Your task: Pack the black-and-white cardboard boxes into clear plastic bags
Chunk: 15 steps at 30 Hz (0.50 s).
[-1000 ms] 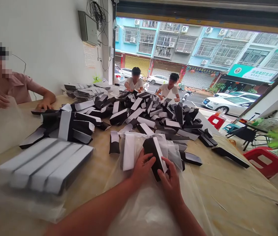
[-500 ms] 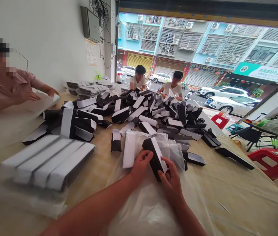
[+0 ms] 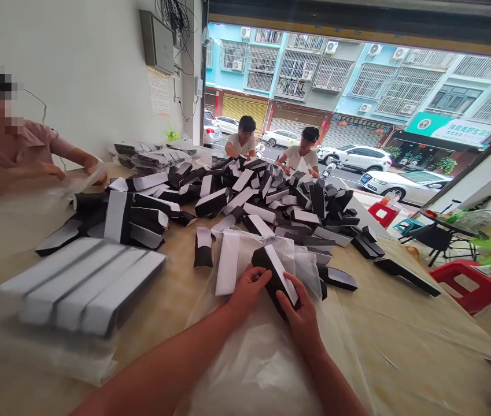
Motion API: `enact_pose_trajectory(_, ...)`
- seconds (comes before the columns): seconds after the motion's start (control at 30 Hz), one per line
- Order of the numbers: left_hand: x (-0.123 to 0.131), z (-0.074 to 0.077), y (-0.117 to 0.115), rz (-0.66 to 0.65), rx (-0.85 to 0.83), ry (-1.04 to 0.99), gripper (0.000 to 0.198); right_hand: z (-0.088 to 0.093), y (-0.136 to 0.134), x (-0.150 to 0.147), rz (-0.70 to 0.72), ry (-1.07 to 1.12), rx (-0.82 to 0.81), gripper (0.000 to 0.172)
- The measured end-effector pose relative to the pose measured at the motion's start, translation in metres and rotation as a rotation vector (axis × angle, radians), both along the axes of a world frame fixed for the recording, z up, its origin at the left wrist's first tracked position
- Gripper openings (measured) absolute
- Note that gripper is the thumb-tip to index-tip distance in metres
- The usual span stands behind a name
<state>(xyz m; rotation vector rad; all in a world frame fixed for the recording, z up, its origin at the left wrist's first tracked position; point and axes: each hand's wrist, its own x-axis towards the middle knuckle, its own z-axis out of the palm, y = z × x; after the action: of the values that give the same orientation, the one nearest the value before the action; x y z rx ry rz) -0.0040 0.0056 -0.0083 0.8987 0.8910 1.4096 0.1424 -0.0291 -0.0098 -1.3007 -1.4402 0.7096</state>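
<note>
My left hand (image 3: 247, 290) and my right hand (image 3: 299, 311) both grip one black-and-white carton box (image 3: 276, 274), tilted, over a clear plastic bag (image 3: 266, 358) spread on the table. A white flat box (image 3: 228, 263) lies inside the bag just left of my left hand. Beyond the bag sits a large heap of the same black-and-white boxes (image 3: 271, 202).
A wrapped bundle of several white boxes (image 3: 82, 289) lies at the left. A person in pink (image 3: 19, 153) handles plastic at the far left. Two more people (image 3: 271, 147) sit at the table's far end. Red stools (image 3: 473, 280) and a street lie to the right.
My hands have shifted only slightly on the box. The person at the left has moved their hands along the plastic sheet. Cars outside have moved.
</note>
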Motion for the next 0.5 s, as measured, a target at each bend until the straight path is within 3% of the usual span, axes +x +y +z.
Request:
enact_pose_trajectory(0.23, 0.0009, 0.0046, -0.0025, -0.04, -0.121, -0.229, 0.042, -0.0043, 0.0008, 0.0002, 0.006, -0.031, 0.015, 0.049)
enact_pose_trajectory(0.5, 0.0015, 0.0024, 0.0012, -0.023, -0.141, -0.269, 0.043, -0.0033, -0.0007, 0.0011, 0.001, -0.062, 0.037, 0.046)
